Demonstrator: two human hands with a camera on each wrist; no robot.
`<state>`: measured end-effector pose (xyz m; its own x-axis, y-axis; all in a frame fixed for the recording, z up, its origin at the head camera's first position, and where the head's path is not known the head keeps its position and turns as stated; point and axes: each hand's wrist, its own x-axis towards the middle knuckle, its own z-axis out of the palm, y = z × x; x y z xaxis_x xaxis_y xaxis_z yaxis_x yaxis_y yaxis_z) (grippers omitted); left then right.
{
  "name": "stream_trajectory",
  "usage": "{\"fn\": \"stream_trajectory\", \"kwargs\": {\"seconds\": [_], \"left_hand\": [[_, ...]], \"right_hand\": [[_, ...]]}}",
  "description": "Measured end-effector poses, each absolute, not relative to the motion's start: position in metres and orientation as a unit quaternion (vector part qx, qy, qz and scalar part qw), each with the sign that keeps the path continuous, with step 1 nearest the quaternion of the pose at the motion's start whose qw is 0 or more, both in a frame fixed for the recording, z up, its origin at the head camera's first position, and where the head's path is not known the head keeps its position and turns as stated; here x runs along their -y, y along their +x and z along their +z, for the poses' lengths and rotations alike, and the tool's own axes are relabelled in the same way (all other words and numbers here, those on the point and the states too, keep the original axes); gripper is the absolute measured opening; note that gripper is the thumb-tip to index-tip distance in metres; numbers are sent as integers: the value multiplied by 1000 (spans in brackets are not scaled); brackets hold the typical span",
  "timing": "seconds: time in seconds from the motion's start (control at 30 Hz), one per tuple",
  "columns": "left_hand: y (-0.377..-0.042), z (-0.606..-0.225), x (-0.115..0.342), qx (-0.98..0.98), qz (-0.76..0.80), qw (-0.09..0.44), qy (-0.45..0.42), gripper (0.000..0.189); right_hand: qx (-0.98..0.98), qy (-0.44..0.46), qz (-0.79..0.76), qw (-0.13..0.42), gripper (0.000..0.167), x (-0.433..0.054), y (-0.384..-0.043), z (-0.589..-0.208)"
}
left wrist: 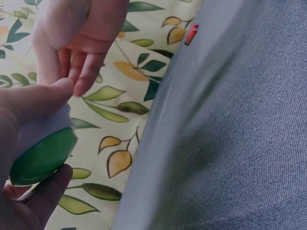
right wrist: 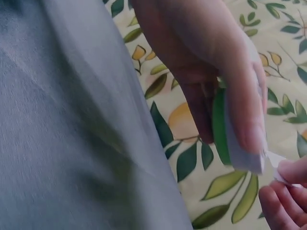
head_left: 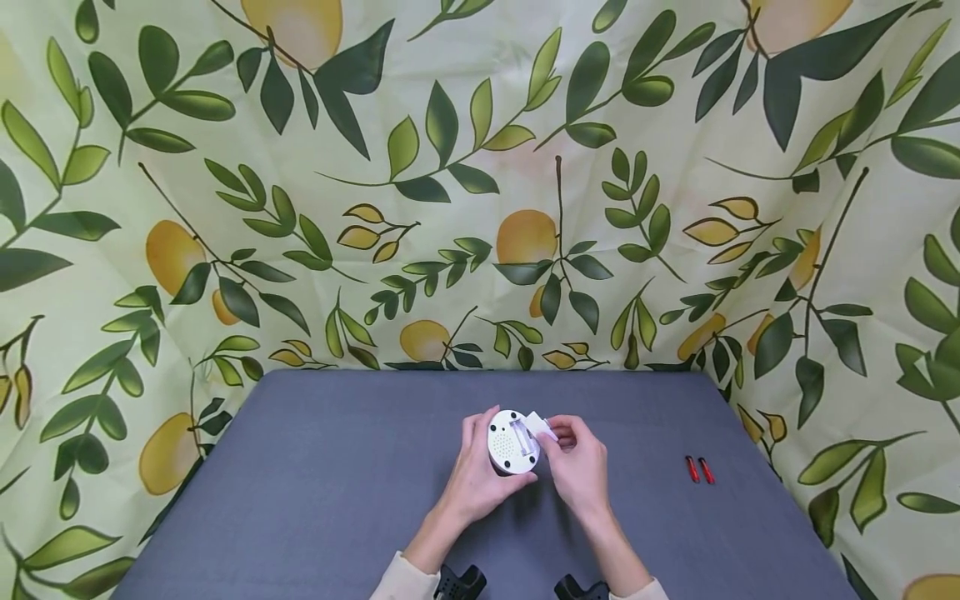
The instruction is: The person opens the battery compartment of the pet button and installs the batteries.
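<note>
My left hand (head_left: pixel 477 473) grips a round white device (head_left: pixel 502 450) by its sides, its underside turned up. Small holes, dark feet and an uncovered battery compartment (head_left: pixel 521 437) show on that underside. A green face (left wrist: pixel 45 155) on the device's other side appears in the left wrist view. Between thumb and fingers my right hand (head_left: pixel 582 462) pinches a small white battery cover (head_left: pixel 536 424), held right at the device's edge. In the right wrist view the cover (right wrist: pixel 276 163) overlaps the end of the device.
Two red batteries (head_left: pixel 700 470) lie side by side on the grey table (head_left: pixel 337 483), off to the right. Behind the table hangs a cloth (head_left: pixel 465 250) printed with lemons and leaves, which also runs along both sides.
</note>
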<state>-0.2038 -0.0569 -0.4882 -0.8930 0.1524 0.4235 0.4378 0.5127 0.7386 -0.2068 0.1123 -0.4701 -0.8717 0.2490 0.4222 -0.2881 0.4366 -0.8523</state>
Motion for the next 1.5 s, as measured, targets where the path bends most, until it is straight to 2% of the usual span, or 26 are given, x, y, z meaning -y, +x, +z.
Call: {"fn": "stream_trajectory", "kwargs": {"seconds": [0.33, 0.6, 0.93, 1.5], "left_hand": [[-207, -484, 64, 851, -477, 147, -164, 106], [-209, -481, 67, 853, -479, 132, -158, 106], [-207, -480, 67, 853, -481, 125, -160, 105], [-206, -480, 66, 850, -485, 124, -163, 104]], "right_hand": [[849, 67, 488, 190, 17, -151, -229, -470], [876, 104, 453, 129, 14, -169, -253, -483], [898, 130, 413, 81, 13, -189, -280, -502], [934, 135, 324, 61, 11, -210, -297, -523]]}}
